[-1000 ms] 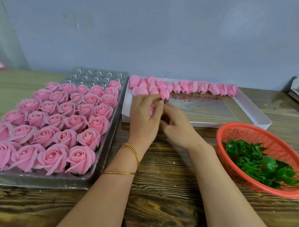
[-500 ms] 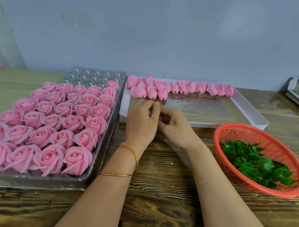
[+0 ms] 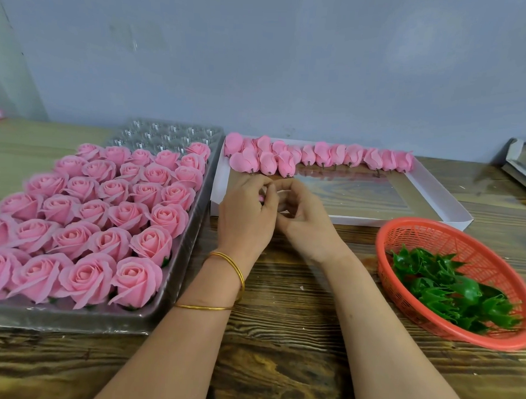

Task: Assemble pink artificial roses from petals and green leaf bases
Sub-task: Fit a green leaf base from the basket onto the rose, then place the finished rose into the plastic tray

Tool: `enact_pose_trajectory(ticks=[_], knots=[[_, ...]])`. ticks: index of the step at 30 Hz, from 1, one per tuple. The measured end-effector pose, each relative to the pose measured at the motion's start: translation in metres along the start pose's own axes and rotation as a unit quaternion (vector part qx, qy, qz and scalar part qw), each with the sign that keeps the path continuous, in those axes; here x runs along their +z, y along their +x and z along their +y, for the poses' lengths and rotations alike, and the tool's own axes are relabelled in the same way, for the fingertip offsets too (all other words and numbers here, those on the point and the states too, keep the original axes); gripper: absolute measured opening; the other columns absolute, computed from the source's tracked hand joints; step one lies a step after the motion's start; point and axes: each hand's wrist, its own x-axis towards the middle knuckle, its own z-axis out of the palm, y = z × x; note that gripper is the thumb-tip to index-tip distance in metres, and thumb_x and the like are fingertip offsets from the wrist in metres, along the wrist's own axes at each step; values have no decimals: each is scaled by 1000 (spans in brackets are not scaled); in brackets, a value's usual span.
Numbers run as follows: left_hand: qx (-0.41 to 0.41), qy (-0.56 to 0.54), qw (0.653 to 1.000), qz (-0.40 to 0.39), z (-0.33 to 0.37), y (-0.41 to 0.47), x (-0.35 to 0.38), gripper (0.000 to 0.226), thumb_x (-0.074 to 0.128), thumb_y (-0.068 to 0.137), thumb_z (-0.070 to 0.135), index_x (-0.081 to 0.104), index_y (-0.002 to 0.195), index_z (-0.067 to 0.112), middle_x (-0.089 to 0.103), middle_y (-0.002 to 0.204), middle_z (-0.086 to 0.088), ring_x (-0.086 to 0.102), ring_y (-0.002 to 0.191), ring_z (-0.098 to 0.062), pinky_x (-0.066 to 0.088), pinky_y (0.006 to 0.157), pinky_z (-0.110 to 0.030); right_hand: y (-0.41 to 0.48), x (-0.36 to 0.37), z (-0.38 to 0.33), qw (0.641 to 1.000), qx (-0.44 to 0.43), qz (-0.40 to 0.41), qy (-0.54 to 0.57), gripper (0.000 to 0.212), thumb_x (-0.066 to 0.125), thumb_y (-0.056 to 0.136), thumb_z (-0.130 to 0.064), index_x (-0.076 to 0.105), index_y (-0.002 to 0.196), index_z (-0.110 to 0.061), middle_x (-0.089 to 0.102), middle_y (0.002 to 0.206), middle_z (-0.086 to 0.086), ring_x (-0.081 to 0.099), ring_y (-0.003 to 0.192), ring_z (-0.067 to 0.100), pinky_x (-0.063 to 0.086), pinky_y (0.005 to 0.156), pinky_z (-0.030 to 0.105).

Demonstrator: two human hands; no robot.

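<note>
— Grey-blue wall (image 3: pixel 261 63) behind, dark wooden surface (image 3: pixel 280 335) in front: has anything shifted since a second ago?
— Hardly. Both hands are still at the near left corner of the white box (image 3: pixel 375 221). Less of the pink bud (image 3: pixel 261 198) shows now; earlier, more of it peeped out between the fingers.
— What is the biggest thing on the surface?
— The clear plastic tray (image 3: pixel 190 241), just left of the white box. It is nearly full of finished roses (image 3: pixel 83 221), open pink blooms in rows, with bare cups at its far end.
— And the white box itself?
— Shallow and low-walled. A row of closed buds (image 3: pixel 333 155) lies along its far wall, doubled up at the left end, short stems pointing to the near side.
— Right of the box?
— An orange-red mesh basket (image 3: pixel 453 240) near the box's near right corner holds a heap of glossy green leaf bases (image 3: pixel 450 289) with pointed tips.
— The hands?
— The left hand (image 3: pixel 246 216) curls its fingers round the pink bud, only a sliver of which is visible. The right hand (image 3: pixel 306 222) touches it, fingers curled; I cannot tell what it pinches.
— Anything smaller?
— Two thin gold bangles (image 3: pixel 231 264) on the left wrist, on the near side of the box.
</note>
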Motion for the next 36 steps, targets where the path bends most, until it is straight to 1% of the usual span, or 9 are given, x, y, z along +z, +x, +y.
enact_pose_trajectory(ticks=[5, 11, 14, 16, 20, 25, 28, 33, 36], knots=[[-18, 3, 1000, -3, 2, 2, -1, 16, 52, 93, 13, 68, 88, 10, 62, 87, -2, 54, 77, -12, 40, 65, -22, 0, 0, 1, 1000, 11, 16, 22, 34, 60, 86, 15, 51, 114, -2, 62, 80, 3, 59, 71, 3, 48, 72, 22], [-33, 36, 999, -20, 6, 6, -3, 18, 52, 93, 13, 63, 80, 10, 59, 89, -7, 50, 77, -15, 35, 68, -25, 1, -2, 0, 999, 21, 24, 40, 32, 63, 83, 16, 54, 102, -9, 66, 78, 2, 61, 68, 4, 50, 68, 18], [-36, 44, 998, -29, 10, 10, -6, 20, 51, 93, 14, 65, 80, 9, 59, 88, -9, 52, 77, -18, 40, 68, -28, 2, -4, 0, 997, 18, 25, 65, 31, 69, 81, 11, 56, 104, -7, 66, 90, 11, 63, 82, 17, 54, 80, 31], [-32, 58, 997, -37, 13, 12, -8, 23, 50, 94, 16, 67, 81, 8, 59, 85, -9, 52, 75, -17, 35, 63, -22, 1, -4, -2, 996, 25, 32, 81, 38, 74, 73, 0, 58, 108, -3, 66, 93, 13, 63, 86, 22, 53, 83, 39], [-17, 81, 996, -46, 25, 21, -13, 27, 47, 97, 19, 59, 74, 11, 59, 80, -9, 51, 69, -16, 28, 51, -17, 1, -6, -3, 985, 60, 43, 155, 46, 61, 63, -7, 60, 108, -3, 68, 89, 11, 65, 87, 27, 54, 80, 40], [20, 85, 996, -27, 47, 57, -34, 27, 49, 93, 15, 70, 84, 0, 66, 83, -14, 58, 78, -29, 46, 71, -38, 2, -6, -2, 982, 69, 71, 161, 43, 58, 66, -8, 62, 109, -2, 67, 97, 15, 65, 86, 26, 54, 86, 38], [33, 97, 995, -11, 54, 91, -48, 26, 51, 91, 15, 69, 89, -4, 68, 90, -23, 60, 86, -36, 48, 76, -39, 1, -5, -3, 983, 74, 71, 152, 39, 60, 66, -10, 63, 105, -6, 68, 94, 11, 65, 84, 23, 54, 84, 36], [31, 134, 990, -13, 45, 145, -66, 28, 49, 89, 14, 69, 92, -5, 66, 80, -25, 66, 74, -39, 54, 72, -40, 0, -5, -3, 981, 79, 79, 158, 43, 60, 66, -11, 62, 107, -1, 67, 95, 13, 63, 82, 24, 53, 82, 35], [18, 163, 986, -21, 26, 170, -71, 29, 47, 90, 13, 69, 90, -6, 57, 60, -13, 61, 44, -17, 51, 57, -24, 0, -6, -4, 979, 81, 84, 165, 46, 61, 65, -10, 61, 109, 3, 67, 93, 13, 62, 81, 24, 53, 79, 34]])
